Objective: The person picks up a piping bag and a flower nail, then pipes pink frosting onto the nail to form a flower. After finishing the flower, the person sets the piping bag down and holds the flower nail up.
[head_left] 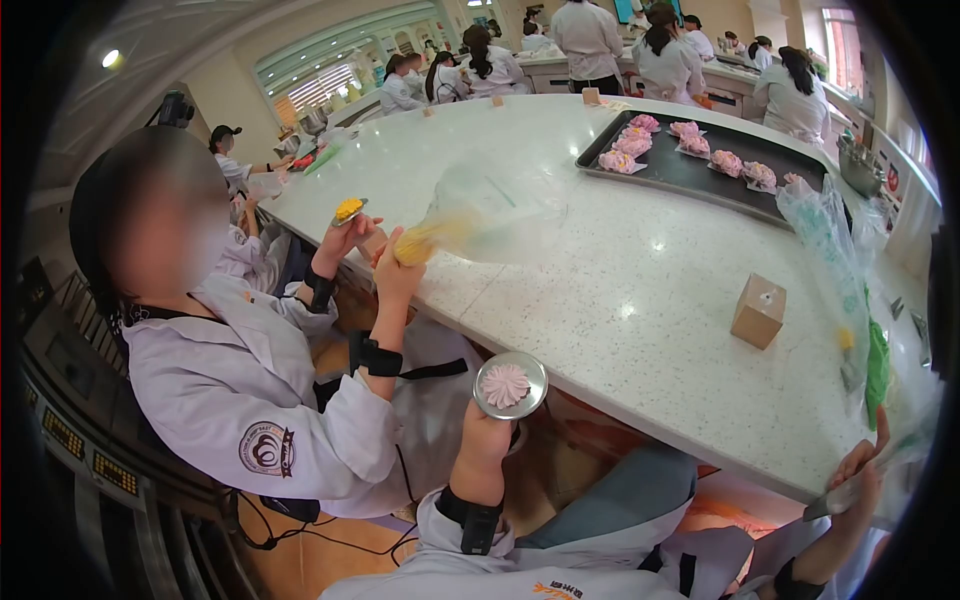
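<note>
A round metal piping stand (537,385) with a pink cream flower (505,386) on top is held up by my left hand (484,438), in front of the counter's edge. The fingers are mostly under the disc. At the far right, my right hand (853,478) is closed round a clear piping bag (908,450) with a metal tip at its lower left end. The tip is well away from the flower. Just above that hand, a bag with green filling (877,365) lies at the counter's right side.
The white speckled counter (600,280) bears a small cardboard box (759,311) and a black tray (740,195) of pink flowers (632,146). A co-worker (260,380) at the left holds a yellow-filled piping bag (430,238) and a yellow flower (348,208). A metal bowl (860,165) stands back right.
</note>
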`<state>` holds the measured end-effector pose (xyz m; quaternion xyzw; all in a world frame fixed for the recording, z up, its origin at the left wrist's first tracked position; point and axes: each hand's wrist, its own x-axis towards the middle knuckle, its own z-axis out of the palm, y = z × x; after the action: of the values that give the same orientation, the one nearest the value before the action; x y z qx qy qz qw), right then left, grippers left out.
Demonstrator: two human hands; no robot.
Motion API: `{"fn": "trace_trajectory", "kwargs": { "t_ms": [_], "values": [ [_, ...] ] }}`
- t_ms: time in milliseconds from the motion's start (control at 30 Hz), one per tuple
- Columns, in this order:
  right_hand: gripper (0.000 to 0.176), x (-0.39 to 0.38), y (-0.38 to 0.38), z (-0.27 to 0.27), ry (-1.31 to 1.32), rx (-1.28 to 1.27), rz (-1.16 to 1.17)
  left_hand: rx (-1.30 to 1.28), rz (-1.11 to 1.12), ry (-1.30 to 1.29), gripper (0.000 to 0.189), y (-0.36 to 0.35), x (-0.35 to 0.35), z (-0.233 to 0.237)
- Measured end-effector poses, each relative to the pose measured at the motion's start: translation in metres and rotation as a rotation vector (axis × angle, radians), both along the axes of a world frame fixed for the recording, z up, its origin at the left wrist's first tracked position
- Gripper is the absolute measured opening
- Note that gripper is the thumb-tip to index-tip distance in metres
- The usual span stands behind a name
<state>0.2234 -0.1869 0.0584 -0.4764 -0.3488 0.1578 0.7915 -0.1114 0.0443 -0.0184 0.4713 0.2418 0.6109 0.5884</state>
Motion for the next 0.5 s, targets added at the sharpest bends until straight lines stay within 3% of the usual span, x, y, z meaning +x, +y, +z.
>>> {"fn": "trace_trajectory", "kwargs": {
  "t_ms": [367, 433, 500],
  "values": [
    [0.071, 0.004, 0.001, -0.004, 0.003, -0.008, -0.040, 0.018, -0.087, -0.048, 0.031, -0.002, 0.005, 0.009],
    [0.067, 0.010, -0.004, -0.007, -0.041, -0.033, 0.065, 0.091, -0.032, 0.167, 0.030, -0.003, 0.006, 0.010],
    [0.067, 0.011, -0.002, -0.009, -0.038, -0.021, 0.063, 0.059, -0.058, 0.162, 0.030, -0.002, 0.007, 0.013]
  ]
}}
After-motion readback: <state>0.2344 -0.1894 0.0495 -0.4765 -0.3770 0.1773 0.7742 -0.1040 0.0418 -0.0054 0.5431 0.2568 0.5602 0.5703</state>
